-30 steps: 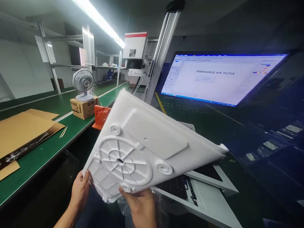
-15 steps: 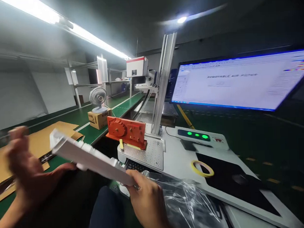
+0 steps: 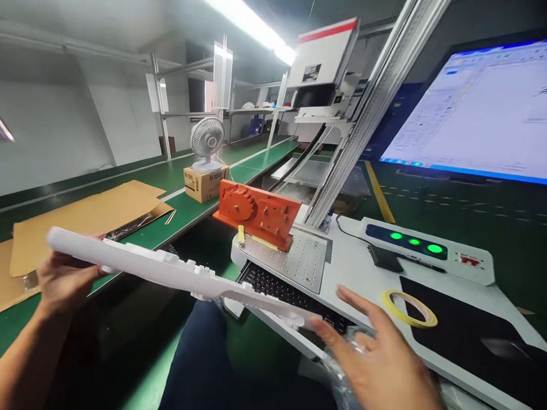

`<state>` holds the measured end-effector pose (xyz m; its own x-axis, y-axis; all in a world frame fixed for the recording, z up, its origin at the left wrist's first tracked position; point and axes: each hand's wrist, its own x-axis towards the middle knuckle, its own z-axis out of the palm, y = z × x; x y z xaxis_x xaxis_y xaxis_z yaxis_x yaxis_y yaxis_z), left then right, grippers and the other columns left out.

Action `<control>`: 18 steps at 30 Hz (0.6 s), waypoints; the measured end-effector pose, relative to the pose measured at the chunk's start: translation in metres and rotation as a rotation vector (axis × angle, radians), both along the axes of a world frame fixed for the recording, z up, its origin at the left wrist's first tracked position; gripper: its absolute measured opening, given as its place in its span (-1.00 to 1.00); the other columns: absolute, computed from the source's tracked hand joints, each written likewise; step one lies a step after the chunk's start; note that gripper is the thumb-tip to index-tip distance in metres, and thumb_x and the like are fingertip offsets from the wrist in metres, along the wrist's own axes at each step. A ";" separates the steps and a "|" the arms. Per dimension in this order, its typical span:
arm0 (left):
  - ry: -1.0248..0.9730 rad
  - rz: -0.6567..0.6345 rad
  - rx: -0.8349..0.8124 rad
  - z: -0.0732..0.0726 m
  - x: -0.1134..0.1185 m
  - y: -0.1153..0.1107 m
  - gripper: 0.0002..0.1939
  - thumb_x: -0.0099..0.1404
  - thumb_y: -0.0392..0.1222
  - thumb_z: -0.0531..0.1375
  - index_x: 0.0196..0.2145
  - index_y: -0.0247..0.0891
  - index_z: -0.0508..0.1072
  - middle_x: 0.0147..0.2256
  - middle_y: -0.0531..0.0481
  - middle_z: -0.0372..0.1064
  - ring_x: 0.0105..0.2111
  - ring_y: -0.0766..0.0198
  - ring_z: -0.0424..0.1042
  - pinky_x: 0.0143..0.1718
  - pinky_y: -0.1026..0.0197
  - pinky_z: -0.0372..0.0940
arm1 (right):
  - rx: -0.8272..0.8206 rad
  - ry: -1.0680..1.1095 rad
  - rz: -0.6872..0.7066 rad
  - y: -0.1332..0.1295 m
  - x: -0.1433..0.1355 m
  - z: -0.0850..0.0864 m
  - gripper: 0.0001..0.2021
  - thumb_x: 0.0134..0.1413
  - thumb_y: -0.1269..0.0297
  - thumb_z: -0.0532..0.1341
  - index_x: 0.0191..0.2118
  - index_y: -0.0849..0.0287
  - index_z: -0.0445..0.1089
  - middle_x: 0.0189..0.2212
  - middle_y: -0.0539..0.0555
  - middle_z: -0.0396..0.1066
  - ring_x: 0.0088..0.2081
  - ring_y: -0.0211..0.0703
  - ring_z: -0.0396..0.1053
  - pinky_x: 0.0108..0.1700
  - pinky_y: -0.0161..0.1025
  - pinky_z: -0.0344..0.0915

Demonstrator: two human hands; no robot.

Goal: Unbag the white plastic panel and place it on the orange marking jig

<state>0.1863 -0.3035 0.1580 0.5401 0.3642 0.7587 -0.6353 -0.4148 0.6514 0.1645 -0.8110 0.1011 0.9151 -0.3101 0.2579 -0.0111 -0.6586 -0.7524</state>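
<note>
Two hands of mine are on one white plastic panel (image 3: 177,274), which I see nearly edge-on, lying almost flat and sloping down to the right. My left hand (image 3: 63,278) has its grip closed on the panel's far left end, thumb on top and fingers under it. My right hand (image 3: 377,357) is spread open with fingers splayed, its fingertips at the panel's right end; it clasps nothing, and I cannot tell if it truly touches the edge.

I take the orange fixture (image 3: 258,212) as my landmark. The panel hangs in front of it and to its left, above my dark trouser leg (image 3: 202,363). The fixture stands on a perforated metal plate (image 3: 297,261), with a black keyboard (image 3: 281,291) just in front of that plate. To the fixture's right, on the white surface (image 3: 347,268), sit three green lights (image 3: 413,242) and a roll of yellow tape (image 3: 409,308). Behind and left of the fixture a small fan (image 3: 207,138) stands on a cardboard box (image 3: 205,183), and further left brown cardboard sheets (image 3: 90,217) lie on the green belt (image 3: 184,211). A lit monitor (image 3: 490,114) glows to the upper right. Clear plastic film (image 3: 346,370) lies crumpled under my right hand.
</note>
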 end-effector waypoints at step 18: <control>0.480 -0.392 -0.014 -0.085 0.285 -0.039 -0.03 -0.17 0.03 0.68 0.15 -0.30 0.47 0.06 -0.19 0.60 0.01 -0.01 0.56 0.10 0.01 0.46 | -0.590 0.390 -0.279 0.002 0.109 -0.065 -0.25 0.46 -0.33 0.06 -0.13 0.33 0.70 -0.36 0.50 0.55 -0.23 0.46 0.58 -0.08 0.17 0.50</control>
<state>0.4713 -0.3423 0.0732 0.9158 0.0777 0.3941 -0.3731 -0.1989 0.9062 0.2735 -0.8088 0.0362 0.8816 -0.4546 0.1270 -0.4295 -0.8842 -0.1838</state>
